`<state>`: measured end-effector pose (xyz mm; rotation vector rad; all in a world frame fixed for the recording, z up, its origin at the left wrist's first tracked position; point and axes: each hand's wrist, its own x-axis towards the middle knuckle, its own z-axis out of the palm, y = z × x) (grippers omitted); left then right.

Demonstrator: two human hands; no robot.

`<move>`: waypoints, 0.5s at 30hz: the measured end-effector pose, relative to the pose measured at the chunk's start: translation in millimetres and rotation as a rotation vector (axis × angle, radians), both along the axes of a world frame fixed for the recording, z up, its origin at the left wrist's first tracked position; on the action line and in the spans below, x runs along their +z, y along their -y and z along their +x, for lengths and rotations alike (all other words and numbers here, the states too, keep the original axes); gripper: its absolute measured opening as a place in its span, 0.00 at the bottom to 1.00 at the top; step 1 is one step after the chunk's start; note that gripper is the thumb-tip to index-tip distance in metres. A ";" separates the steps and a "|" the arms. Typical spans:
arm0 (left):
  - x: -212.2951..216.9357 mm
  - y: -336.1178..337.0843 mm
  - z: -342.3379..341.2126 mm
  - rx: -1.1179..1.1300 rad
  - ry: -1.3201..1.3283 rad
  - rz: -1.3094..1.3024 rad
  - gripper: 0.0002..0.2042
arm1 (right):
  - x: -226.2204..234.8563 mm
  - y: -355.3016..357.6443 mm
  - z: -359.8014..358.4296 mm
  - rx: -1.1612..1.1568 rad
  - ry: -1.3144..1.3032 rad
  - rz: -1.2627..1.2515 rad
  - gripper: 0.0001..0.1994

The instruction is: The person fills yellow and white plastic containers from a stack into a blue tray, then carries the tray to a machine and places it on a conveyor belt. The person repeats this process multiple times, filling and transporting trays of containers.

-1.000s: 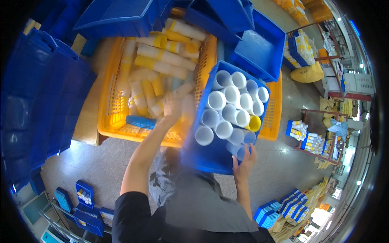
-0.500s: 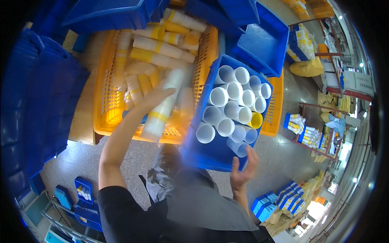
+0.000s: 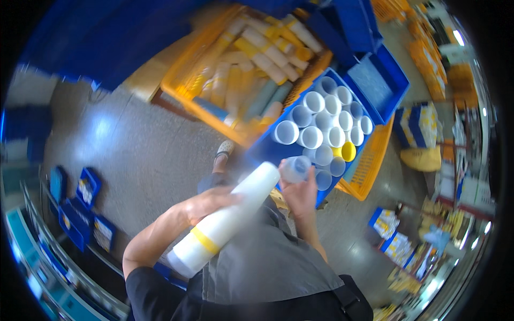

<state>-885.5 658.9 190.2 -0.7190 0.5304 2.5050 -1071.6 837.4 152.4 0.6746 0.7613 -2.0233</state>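
Left hand (image 3: 211, 204) is clamped on a white yellow-banded tube (image 3: 235, 214), near and left of the blue bin (image 3: 265, 152); right hand (image 3: 301, 193) grips a translucent tube (image 3: 295, 169) at its near end. Bin looks largely, not fully, packed (yellow crate (image 3: 208, 117), far left, holds plenty more).

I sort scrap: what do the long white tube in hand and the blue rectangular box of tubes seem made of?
Long white tube: perhaps plastic, smooth, satiny, its lower end looking translucent; paper possible. Blue rectangular box: likely rigid plastic, lightly glossy, evenly coloured.
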 end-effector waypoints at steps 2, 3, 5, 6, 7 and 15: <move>-8.2 -23.0 9.1 0.091 0.041 0.035 0.40 | -0.3 -14.7 -0.8 0.068 0.161 -0.048 0.32; -11.1 -33.9 12.8 0.141 -0.004 0.087 0.37 | 1.6 -20.6 -0.1 0.065 0.157 0.031 0.31; -14.6 -52.7 17.6 0.107 -0.042 0.098 0.35 | 10.6 -29.4 13.1 0.548 -0.230 -0.041 0.31; -15.3 -58.1 19.1 0.084 -0.077 0.136 0.34 | 16.0 -31.3 19.4 0.812 -0.456 -0.116 0.31; -15.5 -61.4 19.7 0.064 -0.089 0.102 0.31 | 20.8 -30.0 22.3 0.883 -0.495 -0.091 0.29; -8.9 -53.2 13.2 -0.015 -0.006 -0.228 0.36 | -25.1 -7.6 16.0 0.527 -0.311 -0.060 0.26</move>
